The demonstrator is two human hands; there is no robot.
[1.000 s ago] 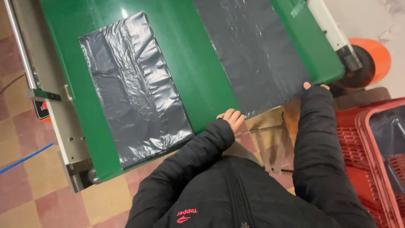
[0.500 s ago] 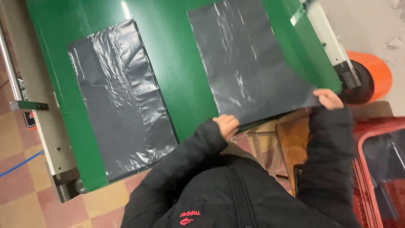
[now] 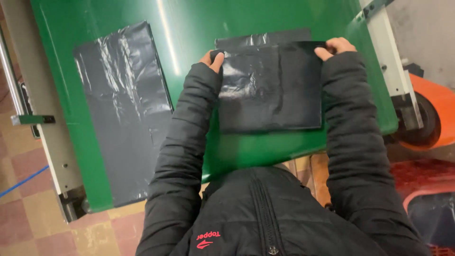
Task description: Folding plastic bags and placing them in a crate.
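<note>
A black plastic bag (image 3: 272,87) lies folded over on the green belt (image 3: 189,42) in front of me. My left hand (image 3: 212,58) pinches its upper left corner and my right hand (image 3: 335,47) pinches its upper right corner, holding the folded edge against the layer below. A strip of the lower layer shows past the fold at the top. A second black bag (image 3: 125,109) lies flat and unfolded on the belt to the left, untouched. Both arms wear black padded sleeves.
A grey metal frame (image 3: 40,118) runs along the belt's left side. An orange roller (image 3: 433,111) stands at the right, beyond a white frame bar (image 3: 391,66). A red crate (image 3: 422,189) is at the lower right. Checkered floor tiles lie below.
Both hands lifted the near edge of the right bag and carried it away from me, folding the bag in half on the belt. The left bag stayed flat.
</note>
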